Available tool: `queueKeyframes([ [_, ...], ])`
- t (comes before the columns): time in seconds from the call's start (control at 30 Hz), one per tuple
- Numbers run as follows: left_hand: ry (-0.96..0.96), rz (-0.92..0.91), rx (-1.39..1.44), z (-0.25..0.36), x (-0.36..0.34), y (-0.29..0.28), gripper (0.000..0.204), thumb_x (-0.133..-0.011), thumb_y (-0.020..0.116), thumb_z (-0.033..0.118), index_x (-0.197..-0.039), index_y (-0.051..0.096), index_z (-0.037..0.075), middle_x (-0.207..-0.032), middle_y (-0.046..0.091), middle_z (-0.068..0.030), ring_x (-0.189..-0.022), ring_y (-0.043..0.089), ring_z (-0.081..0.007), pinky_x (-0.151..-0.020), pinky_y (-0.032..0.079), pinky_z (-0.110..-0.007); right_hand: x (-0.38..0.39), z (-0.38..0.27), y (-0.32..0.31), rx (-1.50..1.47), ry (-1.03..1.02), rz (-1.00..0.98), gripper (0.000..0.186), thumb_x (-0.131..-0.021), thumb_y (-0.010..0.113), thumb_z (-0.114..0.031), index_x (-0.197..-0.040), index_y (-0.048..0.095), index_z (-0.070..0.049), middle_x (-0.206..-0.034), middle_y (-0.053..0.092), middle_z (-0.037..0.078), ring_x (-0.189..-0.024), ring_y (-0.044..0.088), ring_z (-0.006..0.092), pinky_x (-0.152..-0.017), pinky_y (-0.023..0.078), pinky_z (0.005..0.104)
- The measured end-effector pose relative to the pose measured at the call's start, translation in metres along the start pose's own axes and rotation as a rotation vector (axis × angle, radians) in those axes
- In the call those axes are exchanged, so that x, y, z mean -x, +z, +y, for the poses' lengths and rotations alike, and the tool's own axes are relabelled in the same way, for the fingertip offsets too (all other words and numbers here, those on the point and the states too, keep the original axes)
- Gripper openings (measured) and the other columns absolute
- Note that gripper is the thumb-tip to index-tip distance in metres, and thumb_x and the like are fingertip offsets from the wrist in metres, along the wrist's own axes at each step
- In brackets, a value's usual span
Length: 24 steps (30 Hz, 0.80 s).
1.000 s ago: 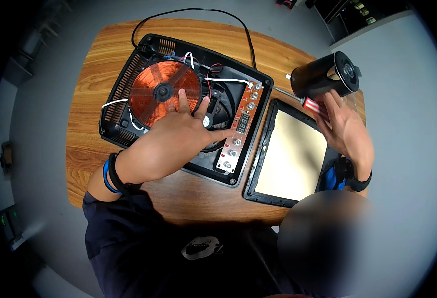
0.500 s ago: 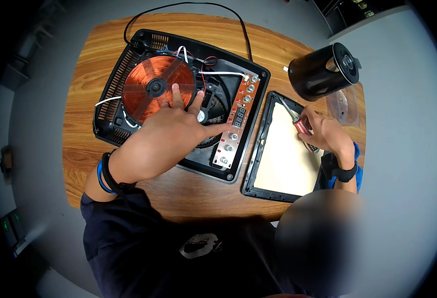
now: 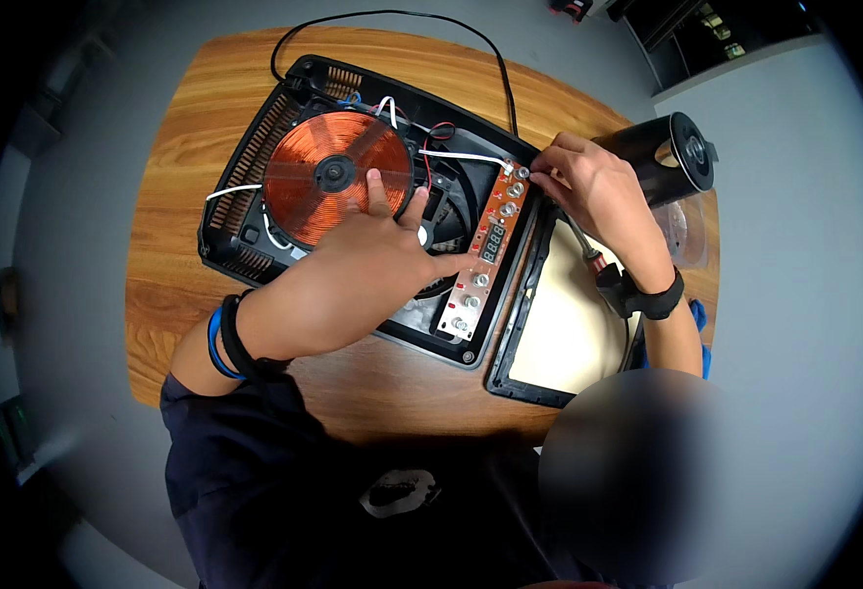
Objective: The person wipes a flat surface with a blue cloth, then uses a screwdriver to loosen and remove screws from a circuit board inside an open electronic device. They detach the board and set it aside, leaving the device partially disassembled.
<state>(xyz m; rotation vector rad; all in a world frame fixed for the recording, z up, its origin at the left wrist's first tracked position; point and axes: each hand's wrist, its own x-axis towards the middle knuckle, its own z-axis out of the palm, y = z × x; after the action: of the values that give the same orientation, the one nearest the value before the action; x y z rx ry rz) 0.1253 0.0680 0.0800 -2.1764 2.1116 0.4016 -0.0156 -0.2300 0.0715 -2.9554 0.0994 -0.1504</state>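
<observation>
An opened induction cooker base [image 3: 225, 231] lies on the table, its copper coil [image 3: 294, 187] at the left and a control board [image 3: 466, 299] along the right side. My left hand [image 3: 338, 275] spreads over it, fingertips on the coil and thumb reaching the board. At the board's far end, my right hand [image 3: 598, 191] has thumb and fingers closed together beside the housing's edge; whatever is between them cannot be made out. Below my right wrist, a screwdriver [image 3: 596, 259] with a red-and-white handle rests on the detached cover panel [image 3: 554, 344], partly hidden.
Behind my right hand is a black cylindrical container [image 3: 662, 162], with a clear plastic tray [image 3: 688, 236] beside it. A black power cord [image 3: 397, 12] loops across the table's far edge. Some blue cloth [image 3: 703, 324] shows past my right forearm.
My right hand has let go of the screwdriver, leaving it on the panel, and moved up and left to the board's far end. My left hand keeps its place on the cooker.
</observation>
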Motion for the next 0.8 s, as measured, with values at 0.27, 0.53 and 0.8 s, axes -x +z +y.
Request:
queueKeyframes([
  [0.27,-0.021,-0.021,-0.045,0.006,0.001,-0.009,0.100,-0.108,0.053,-0.015,-0.179,0.043,0.055,-0.180,0.039,-0.0405,-0.151,0.046,-0.0779,-0.104,0.068,-0.056,-0.009,0.010,0.002,0.004,0.024,-0.105,0.015,-0.099,0.087,-0.016,-0.108,0.081,-0.005,-0.104,0.076,0.013,-0.089,0.078,0.0359,-0.080,0.062,0.0469],
  [0.53,-0.016,0.026,-0.034,0.006,0.001,-0.004,0.101,-0.105,0.055,-0.016,-0.178,0.047,0.053,-0.177,0.041,-0.0425,-0.151,0.046,-0.0776,-0.100,0.070,-0.054,-0.011,0.008,0.002,-0.007,0.028,-0.098,0.017,-0.101,0.086,-0.016,-0.107,0.079,-0.002,-0.103,0.075,0.015,-0.090,0.076,0.0394,-0.081,0.061,0.0491],
  [0.8,-0.024,-0.034,-0.053,0.010,0.000,-0.015,0.104,-0.100,0.061,-0.019,-0.179,0.048,0.048,-0.175,0.042,-0.0451,-0.150,0.046,-0.0791,-0.096,0.071,-0.053,-0.012,0.008,0.007,0.050,-0.064,-0.090,0.013,-0.102,0.081,-0.010,-0.106,0.075,0.001,-0.105,0.070,0.018,-0.093,0.075,0.0418,-0.082,0.060,0.0510],
])
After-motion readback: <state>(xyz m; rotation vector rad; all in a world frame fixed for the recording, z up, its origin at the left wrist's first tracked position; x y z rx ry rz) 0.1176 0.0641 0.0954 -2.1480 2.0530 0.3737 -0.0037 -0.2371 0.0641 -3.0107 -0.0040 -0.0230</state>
